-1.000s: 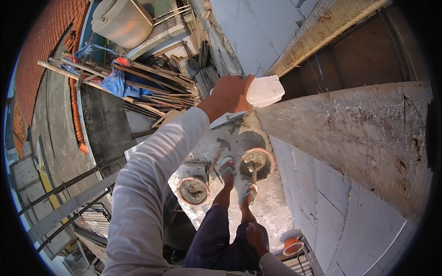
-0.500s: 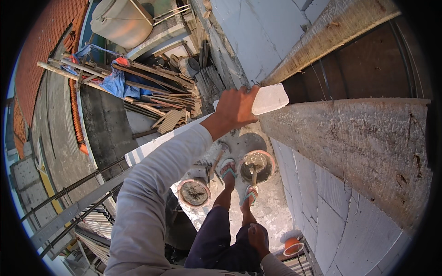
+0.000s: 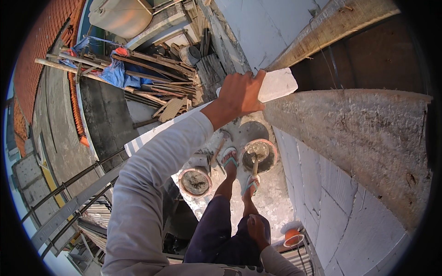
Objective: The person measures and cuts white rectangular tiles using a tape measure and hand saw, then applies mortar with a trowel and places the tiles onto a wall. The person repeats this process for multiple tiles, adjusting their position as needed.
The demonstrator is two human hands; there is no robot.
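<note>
My left hand point(image 3: 239, 94), at the end of a pale sleeved arm, is closed on a white block point(image 3: 281, 83) beside the end of a rough, stained beam point(image 3: 345, 119); whether they touch I cannot tell. My right hand point(image 3: 257, 232) rests low by my right knee, its fingers partly visible and loosely spread, with nothing seen in it. Far below my left hand, by my sandalled feet, are a tub of grey mix point(image 3: 264, 161) with a long-handled tool in it and a second round tub point(image 3: 195, 181).
A pale block wall point(image 3: 331, 198) runs down the right side, with a small orange container point(image 3: 292, 237) at its foot. Rails point(image 3: 78, 202) cross the lower left. Beyond lie roofs point(image 3: 46, 46), stacked wooden poles point(image 3: 156, 73), blue tarpaulin point(image 3: 113, 76) and a large water tank point(image 3: 122, 18).
My left hand has shifted right with the white block, which now reaches further along toward the dark gap between the beams. My right hand stays by my knee.
</note>
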